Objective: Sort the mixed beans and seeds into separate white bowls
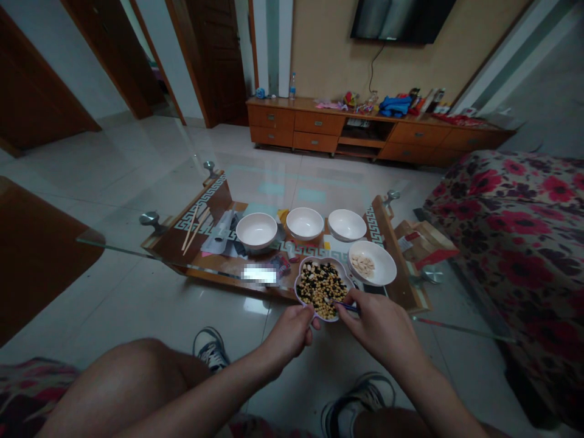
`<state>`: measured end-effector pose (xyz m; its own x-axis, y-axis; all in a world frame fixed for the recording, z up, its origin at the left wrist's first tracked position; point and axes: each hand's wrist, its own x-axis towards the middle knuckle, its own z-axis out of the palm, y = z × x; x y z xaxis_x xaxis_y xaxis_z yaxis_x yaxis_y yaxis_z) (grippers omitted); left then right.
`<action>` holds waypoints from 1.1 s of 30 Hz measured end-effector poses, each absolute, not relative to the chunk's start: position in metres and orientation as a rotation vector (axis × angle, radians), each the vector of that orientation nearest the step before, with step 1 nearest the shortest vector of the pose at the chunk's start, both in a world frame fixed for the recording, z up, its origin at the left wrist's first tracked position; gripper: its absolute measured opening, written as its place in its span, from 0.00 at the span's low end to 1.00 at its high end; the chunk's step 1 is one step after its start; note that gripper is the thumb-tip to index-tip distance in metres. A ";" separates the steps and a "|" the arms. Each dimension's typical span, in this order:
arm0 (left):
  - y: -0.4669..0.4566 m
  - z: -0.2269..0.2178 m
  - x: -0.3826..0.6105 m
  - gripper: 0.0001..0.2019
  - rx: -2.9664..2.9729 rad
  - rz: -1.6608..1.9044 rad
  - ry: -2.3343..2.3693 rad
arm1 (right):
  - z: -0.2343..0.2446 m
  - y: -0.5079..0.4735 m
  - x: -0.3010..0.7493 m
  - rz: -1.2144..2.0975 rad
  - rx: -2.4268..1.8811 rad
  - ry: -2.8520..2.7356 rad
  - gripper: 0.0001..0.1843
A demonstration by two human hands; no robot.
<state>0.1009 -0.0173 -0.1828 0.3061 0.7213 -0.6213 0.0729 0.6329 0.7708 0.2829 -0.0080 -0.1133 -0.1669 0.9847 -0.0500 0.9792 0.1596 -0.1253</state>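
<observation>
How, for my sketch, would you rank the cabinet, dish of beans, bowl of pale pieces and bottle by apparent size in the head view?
Cabinet, largest
Dish of beans
Bowl of pale pieces
Bottle, smallest

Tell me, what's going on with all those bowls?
A person's left hand holds the edge of a wavy dish filled with dark and yellow bean-like bits. The right hand holds a utensil, its tip among the bits. Beyond, on a glass table, one white bowl holds pale pieces, and three more white bowls stand near it.
</observation>
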 end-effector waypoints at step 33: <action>-0.021 -0.179 0.094 0.25 0.834 0.518 1.177 | -0.110 -0.010 0.271 0.255 -2.026 -2.352 0.12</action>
